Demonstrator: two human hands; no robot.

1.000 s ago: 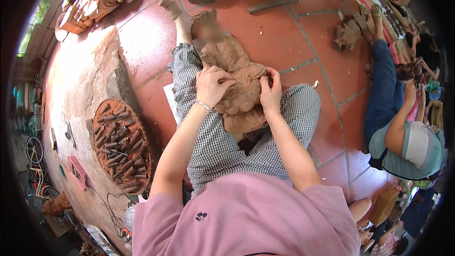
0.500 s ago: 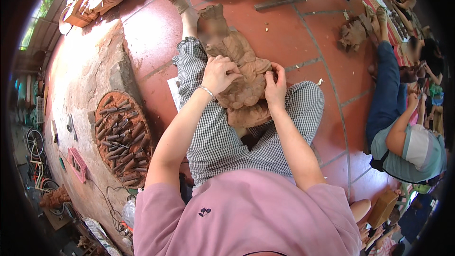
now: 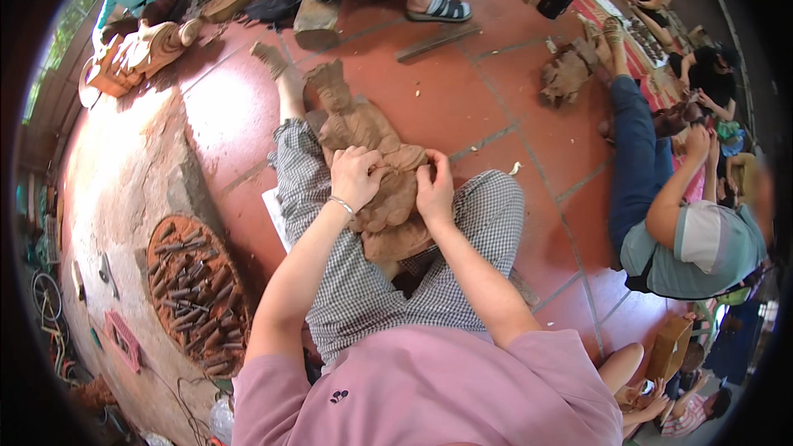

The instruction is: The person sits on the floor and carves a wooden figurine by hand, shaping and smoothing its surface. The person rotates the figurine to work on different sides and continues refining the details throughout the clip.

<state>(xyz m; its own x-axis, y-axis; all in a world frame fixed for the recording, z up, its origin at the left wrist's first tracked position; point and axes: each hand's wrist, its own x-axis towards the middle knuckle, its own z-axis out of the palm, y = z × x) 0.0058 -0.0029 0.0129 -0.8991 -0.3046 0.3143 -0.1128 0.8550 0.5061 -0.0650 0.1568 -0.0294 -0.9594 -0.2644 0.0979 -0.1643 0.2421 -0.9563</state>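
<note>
A brown carved statue (image 3: 363,125), seemingly wooden, leans across my lap, its crowned head pointing away from me. It shows a seated figure in folded robes. My left hand (image 3: 356,177) is closed, with thumb and fingers pinched together against the statue's middle; whatever they may hold is too small to make out. At the statue's right side, my right hand (image 3: 435,192) grips its edge between thumb and fingers. Below both hands, the statue's rounded base rests between my checked trouser legs (image 3: 355,297).
To my left, a round tray (image 3: 151,281) of carving chisels (image 3: 194,293) sits on a stone slab (image 3: 116,198). A pink basket (image 3: 123,340) lies nearby. Another carving (image 3: 149,56) stands far left. Co-workers sit to the right; a sandalled foot (image 3: 439,8) and a wood strip (image 3: 438,41) are ahead.
The view has tipped upward, so the scene sits lower and farther left, and more of the people ahead shows. Both hands stay at the statue, in nearly the same grip.
</note>
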